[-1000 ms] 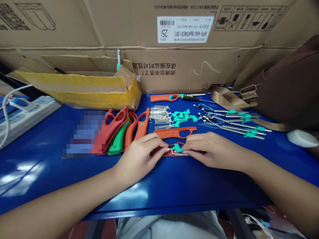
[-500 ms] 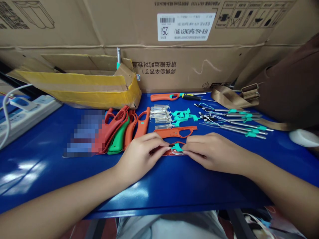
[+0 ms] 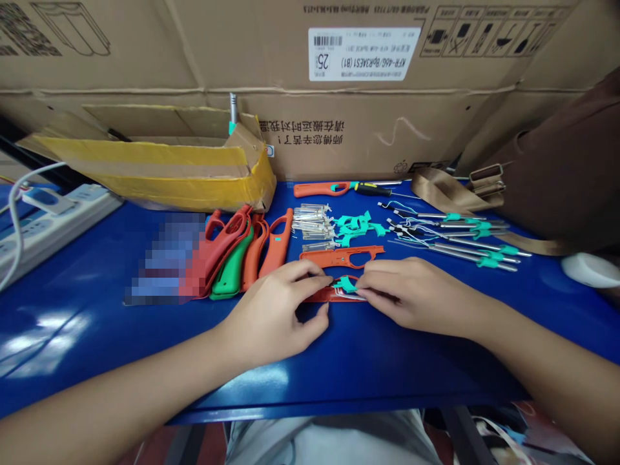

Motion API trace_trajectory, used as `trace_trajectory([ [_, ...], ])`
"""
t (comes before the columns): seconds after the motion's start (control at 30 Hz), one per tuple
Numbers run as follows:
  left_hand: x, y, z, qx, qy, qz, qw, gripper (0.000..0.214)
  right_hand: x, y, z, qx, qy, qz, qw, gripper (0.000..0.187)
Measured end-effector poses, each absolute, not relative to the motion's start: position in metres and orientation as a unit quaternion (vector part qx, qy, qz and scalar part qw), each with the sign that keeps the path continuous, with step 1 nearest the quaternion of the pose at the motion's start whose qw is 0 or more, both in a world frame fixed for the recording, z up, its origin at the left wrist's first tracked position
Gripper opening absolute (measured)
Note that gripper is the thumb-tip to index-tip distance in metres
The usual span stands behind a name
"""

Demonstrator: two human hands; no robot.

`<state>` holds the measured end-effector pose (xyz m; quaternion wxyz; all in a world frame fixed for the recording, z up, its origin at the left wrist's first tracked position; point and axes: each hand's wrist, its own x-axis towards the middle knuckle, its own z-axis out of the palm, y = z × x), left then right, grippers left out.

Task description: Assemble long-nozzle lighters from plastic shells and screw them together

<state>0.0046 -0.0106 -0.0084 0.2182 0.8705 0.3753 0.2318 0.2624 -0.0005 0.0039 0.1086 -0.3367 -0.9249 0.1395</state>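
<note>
An orange lighter shell half (image 3: 325,295) lies on the blue table (image 3: 368,361) between my hands. A teal trigger piece (image 3: 347,284) with thin wires sits on it. My left hand (image 3: 276,310) rests over the shell's left end, index finger stretched onto it and thumb lifted off to the side. My right hand (image 3: 407,294) pinches the teal trigger and the shell's right end with closed fingertips. A second orange shell half (image 3: 341,256) lies just behind.
Orange and green lighter shells (image 3: 242,252) lie left of my hands. Behind are metal tubes (image 3: 312,223), teal triggers (image 3: 356,226), wired metal rods (image 3: 455,236), a finished orange lighter (image 3: 322,188) and a screwdriver (image 3: 372,190). Cardboard boxes (image 3: 159,161) line the back, a power strip (image 3: 43,213) at left.
My left thumb has come away from the shell and moved down, so the hand has loosened. My right hand has stayed pinched on the teal trigger.
</note>
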Motion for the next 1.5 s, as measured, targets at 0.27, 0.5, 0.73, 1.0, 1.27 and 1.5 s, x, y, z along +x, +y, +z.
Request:
trace_trajectory([
  [0.27, 0.0005, -0.0065, -0.0114, 0.881, 0.357, 0.221, 0.218, 0.033, 0.2642, -0.0015, 0.0044, -0.330, -0.931, 0.120, 0.103, 0.022],
  [0.5, 0.0013, -0.0049, -0.0119, 0.886, 0.343, 0.224, 0.215, 0.031, 0.2660, -0.0003, 0.0038, -0.308, -0.940, 0.105, 0.101, 0.022],
  [0.73, 0.0013, -0.0053, -0.0098, 0.896, 0.338, 0.205, 0.202, 0.029, 0.2651, -0.0003, 0.0048, -0.300, -0.943, 0.095, 0.108, 0.022],
  [1.0, 0.0010, -0.0058, -0.0090, 0.916, 0.325, 0.181, 0.149, 0.030, 0.2623, 0.0007, 0.0043, -0.322, -0.929, 0.142, 0.118, 0.019],
  [1.27, -0.0008, -0.0064, -0.0108, 0.915, 0.324, 0.180, 0.162, 0.031, 0.2619, 0.0009, 0.0069, -0.325, -0.914, 0.198, 0.140, 0.019],
  [1.5, -0.0006, -0.0063, -0.0095, 0.921, 0.310, 0.175, 0.160, 0.029, 0.2632, 0.0003, 0.0081, -0.308, -0.930, 0.171, 0.108, 0.022],
])
